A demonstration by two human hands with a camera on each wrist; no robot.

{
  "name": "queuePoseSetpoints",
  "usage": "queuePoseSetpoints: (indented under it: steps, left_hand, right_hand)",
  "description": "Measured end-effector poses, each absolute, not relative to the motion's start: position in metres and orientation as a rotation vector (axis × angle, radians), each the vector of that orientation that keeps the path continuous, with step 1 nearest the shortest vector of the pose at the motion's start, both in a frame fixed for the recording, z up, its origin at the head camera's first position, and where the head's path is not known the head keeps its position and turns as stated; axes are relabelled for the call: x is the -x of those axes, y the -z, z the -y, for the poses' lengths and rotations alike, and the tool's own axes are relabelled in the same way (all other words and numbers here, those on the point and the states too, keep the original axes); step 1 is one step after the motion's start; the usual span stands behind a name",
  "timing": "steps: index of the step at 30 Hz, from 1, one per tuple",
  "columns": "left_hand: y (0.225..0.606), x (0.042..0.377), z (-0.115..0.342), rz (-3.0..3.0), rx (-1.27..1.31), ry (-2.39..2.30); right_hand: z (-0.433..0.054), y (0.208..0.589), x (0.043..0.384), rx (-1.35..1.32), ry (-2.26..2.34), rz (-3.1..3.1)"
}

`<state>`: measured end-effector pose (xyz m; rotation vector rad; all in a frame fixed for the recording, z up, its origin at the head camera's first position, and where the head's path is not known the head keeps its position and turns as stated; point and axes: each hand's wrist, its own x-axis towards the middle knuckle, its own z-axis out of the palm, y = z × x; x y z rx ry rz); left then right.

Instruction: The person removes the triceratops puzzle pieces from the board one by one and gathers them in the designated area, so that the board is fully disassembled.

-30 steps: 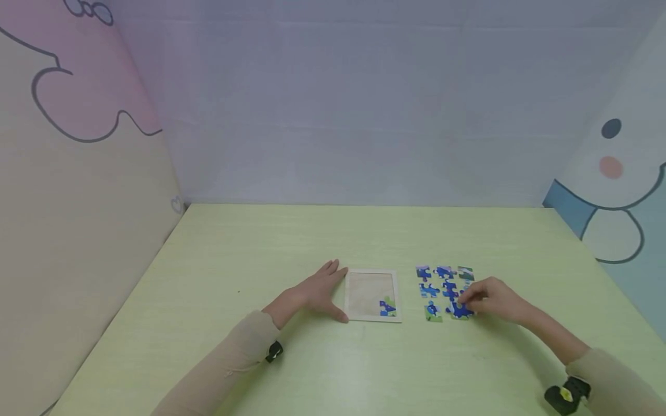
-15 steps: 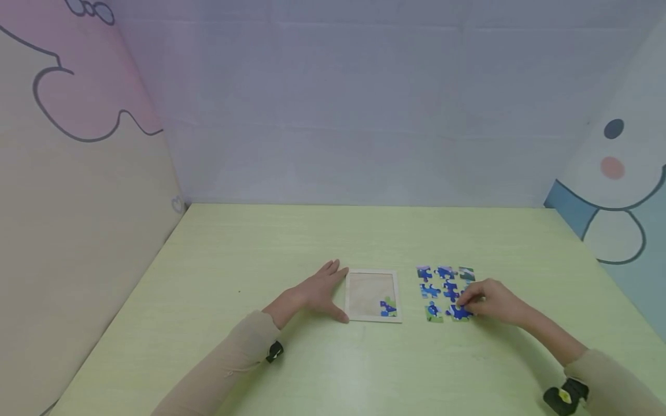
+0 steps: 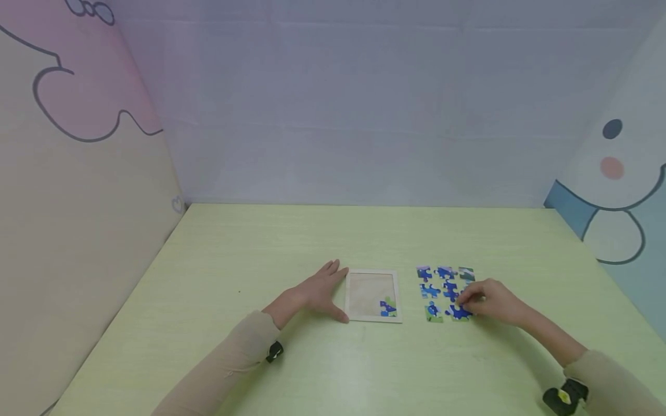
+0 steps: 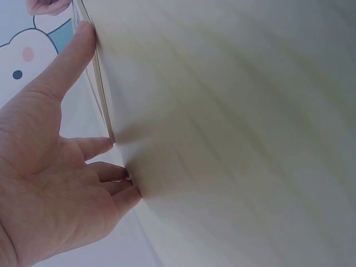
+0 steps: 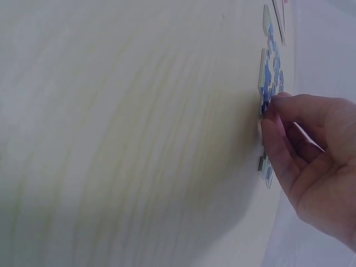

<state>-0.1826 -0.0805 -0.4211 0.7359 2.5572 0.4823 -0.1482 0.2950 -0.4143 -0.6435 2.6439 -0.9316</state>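
My left hand (image 3: 319, 292) lies with spread fingers beside a shallow wooden puzzle tray (image 3: 366, 292), its thumb and a finger touching the left rim. In the left wrist view, the thumb (image 4: 67, 64) presses along the tray's edge (image 4: 103, 97). A blue and green patch of puzzle (image 3: 387, 308) fills the tray's lower right corner. To the right, my right hand (image 3: 494, 301) pinches at a dark blue jigsaw piece (image 3: 457, 312) low in a group of loose pieces. The right wrist view has thumb and fingertips together at that piece; part of it is hidden.
Several other loose jigsaw pieces (image 3: 429, 290) lie close together in rough rows, some partly covered by the right hand. All of it sits on a pale yellow-green table (image 3: 302, 242). A pale cloth wall (image 3: 364, 115) rises behind the table's far edge.
The right hand's fingertips have shifted very slightly left at the dark blue jigsaw piece. The left hand and the tray stay as they were.
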Motion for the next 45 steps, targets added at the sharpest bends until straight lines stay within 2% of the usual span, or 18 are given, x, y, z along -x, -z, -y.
queuePoseSetpoints:
  steps: [15,23,30,45]
  left_hand:
    - [0.422,0.182,0.080,-2.559,-0.732,-0.493]
    - [0.422,0.183,0.080,-2.568,-0.731,-0.471]
    - [0.423,0.184,0.079,-2.571,-0.731,-0.461]
    - [0.421,0.183,0.079,-2.567,-0.723,-0.468]
  right_hand:
    - [-0.275,0.407,0.164,0.768,0.908,-2.656]
    - [-0.237,0.404,0.173,0.858,0.945,-2.628]
    - [-0.206,0.417,0.177,0.920,0.999,-2.541]
    - [-0.180,0.423,0.175,0.803,1.005,-2.472]
